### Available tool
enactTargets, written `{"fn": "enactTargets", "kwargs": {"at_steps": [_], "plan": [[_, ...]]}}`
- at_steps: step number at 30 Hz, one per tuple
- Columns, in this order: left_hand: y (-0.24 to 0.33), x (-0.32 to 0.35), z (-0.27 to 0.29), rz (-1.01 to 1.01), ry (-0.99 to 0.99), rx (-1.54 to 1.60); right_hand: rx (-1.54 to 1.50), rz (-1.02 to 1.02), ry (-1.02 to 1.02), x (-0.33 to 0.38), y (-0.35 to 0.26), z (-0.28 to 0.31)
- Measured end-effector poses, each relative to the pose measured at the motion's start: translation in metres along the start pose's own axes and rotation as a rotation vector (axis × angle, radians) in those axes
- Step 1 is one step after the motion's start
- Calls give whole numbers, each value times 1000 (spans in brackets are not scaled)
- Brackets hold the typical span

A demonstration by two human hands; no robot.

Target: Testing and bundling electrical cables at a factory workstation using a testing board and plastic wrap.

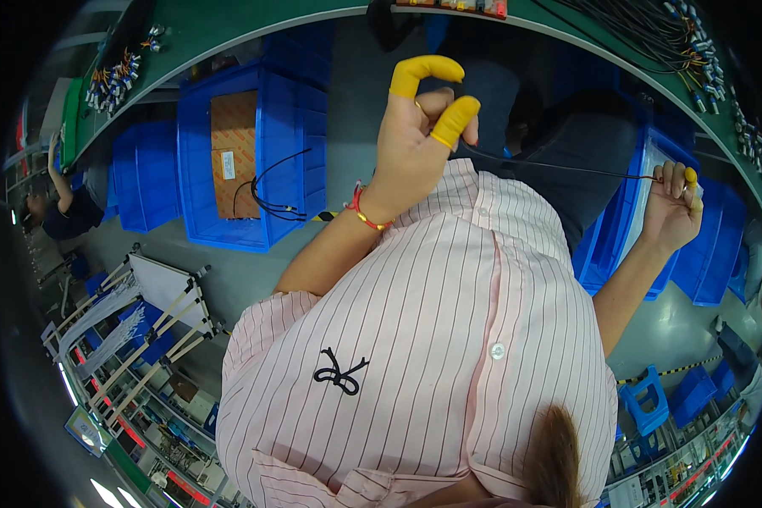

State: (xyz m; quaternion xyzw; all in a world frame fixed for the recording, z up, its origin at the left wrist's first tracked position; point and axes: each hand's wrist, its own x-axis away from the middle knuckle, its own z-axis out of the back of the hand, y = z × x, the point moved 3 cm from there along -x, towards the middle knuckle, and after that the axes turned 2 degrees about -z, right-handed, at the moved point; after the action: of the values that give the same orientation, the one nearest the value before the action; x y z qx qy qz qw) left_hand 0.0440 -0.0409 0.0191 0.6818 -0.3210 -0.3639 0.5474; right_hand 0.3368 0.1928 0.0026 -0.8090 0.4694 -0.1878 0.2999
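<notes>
While the green workbench (229, 25) arcs across the top of the view, a pink striped shirt (449, 339) fills the lower centre, with both forearms rising from it. Beneath the bench, on the grey floor, stands a large blue crate (279, 127) holding a brown cardboard sheet (233, 152) and a looped black cable (271, 199); further blue bins (720, 245) sit to the right. Left hand (419, 135), fingers curled together, yellow finger cots on thumb and forefinger, pinches one end of a thin black wire (559, 168). Right hand (673, 212), closed, grips the other end, so the wire runs taut between the two hands, in front of the bench edge. Bundled connectors (114, 80) lie on the bench at left
</notes>
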Motion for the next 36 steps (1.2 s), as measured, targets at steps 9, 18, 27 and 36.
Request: {"fn": "enactTargets", "kwargs": {"at_steps": [9, 18, 27, 36], "plan": [[5, 4, -14, -328, -166, -384, 14, 57, 89, -5, 4, 16], [14, -4, -23, -330, -245, -474, 38, 59, 94, -16, 10, 38], [13, -53, -28, -224, -120, -254, -45, 98, 112, -47, -11, 30], [17, -171, -41, -9, 29, 135, -34, 202, -118, -133, -88, -13]]}}
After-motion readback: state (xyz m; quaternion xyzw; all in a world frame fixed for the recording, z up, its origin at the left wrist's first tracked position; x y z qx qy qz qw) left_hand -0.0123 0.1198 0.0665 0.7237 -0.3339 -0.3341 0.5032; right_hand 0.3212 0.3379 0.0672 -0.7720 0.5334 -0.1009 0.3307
